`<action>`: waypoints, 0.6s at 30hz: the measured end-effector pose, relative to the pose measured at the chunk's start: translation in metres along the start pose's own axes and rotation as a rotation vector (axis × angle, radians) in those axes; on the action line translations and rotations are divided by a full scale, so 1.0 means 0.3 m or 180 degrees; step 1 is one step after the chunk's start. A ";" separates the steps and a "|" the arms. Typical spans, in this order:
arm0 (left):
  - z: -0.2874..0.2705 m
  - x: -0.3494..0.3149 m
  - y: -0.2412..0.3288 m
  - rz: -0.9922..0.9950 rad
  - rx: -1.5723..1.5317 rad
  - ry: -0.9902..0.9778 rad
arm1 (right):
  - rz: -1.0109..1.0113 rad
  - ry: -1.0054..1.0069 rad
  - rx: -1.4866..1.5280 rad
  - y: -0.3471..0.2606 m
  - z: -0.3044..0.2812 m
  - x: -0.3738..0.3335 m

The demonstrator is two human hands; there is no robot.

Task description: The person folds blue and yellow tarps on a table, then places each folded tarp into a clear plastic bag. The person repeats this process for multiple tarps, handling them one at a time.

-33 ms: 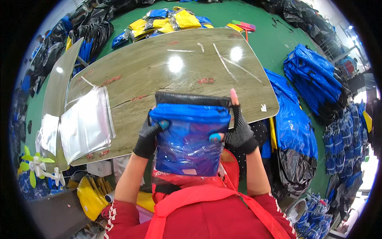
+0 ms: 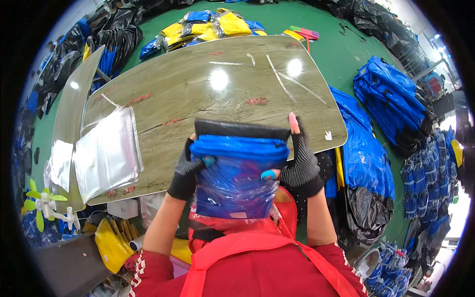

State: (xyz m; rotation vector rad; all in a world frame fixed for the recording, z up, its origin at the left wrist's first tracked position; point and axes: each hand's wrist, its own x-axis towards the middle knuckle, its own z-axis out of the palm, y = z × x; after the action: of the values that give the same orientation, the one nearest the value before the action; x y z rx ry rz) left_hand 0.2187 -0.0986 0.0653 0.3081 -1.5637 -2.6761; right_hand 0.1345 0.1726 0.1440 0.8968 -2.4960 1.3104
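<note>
We are holding the folded blue garment (image 2: 238, 151) upright at the near edge of the tabletop (image 2: 208, 94), half inside its clear plastic bag (image 2: 232, 190), with a dark flat board (image 2: 241, 129) standing behind it. Our left hand (image 2: 187, 167) is closing round the left side and our right hand (image 2: 302, 163) round the right, fingers curled onto the bag and garment, thumbs pressing the front. To do this well, we judge, we are wanting both sides kept level, the film pulled evenly so it is not bunching, and the fold kept flat against the board. Counting now: we are seeing one garment in hand, one board, two gloved hands, and one stack of empty clear bags (image 2: 106, 153) lying to the left; its sheets are too many to tell.
</note>
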 end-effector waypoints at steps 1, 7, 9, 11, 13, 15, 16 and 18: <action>0.020 -0.015 -0.022 0.0114 -0.0034 0.0000 | -0.0437 0.0102 -0.1186 -0.013 0.001 0.001; 0.075 -0.111 -0.042 0.0073 0.0768 -0.0650 | 0.0128 -0.1682 -0.0403 -0.002 0.073 -0.018; 0.083 -0.133 -0.031 0.0128 0.0997 -0.0456 | -0.0151 -0.1461 -0.0263 0.015 0.112 -0.031; 0.095 -0.139 -0.028 -0.0250 0.1124 -0.0234 | 0.0096 -0.1751 -0.0332 0.031 0.143 -0.037; 0.108 -0.129 -0.040 -0.0158 0.0924 -0.0101 | 0.0150 -0.1791 -0.0642 0.050 0.171 -0.033; 0.117 -0.108 -0.062 -0.0383 0.1357 0.0202 | 0.0194 -0.1971 -0.0759 0.073 0.187 -0.020; 0.116 -0.096 -0.072 -0.0624 0.1607 0.0310 | 0.0281 -0.2158 -0.0877 0.086 0.192 -0.015; 0.111 -0.074 -0.092 -0.0292 0.1027 0.0261 | 0.0602 -0.2126 -0.0446 0.118 0.188 -0.004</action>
State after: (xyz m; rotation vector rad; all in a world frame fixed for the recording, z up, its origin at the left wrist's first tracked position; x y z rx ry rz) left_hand 0.2366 -0.0536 0.0610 0.5019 -1.9980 -2.4281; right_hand 0.1212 0.1433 0.0857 1.2510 -3.1924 0.9684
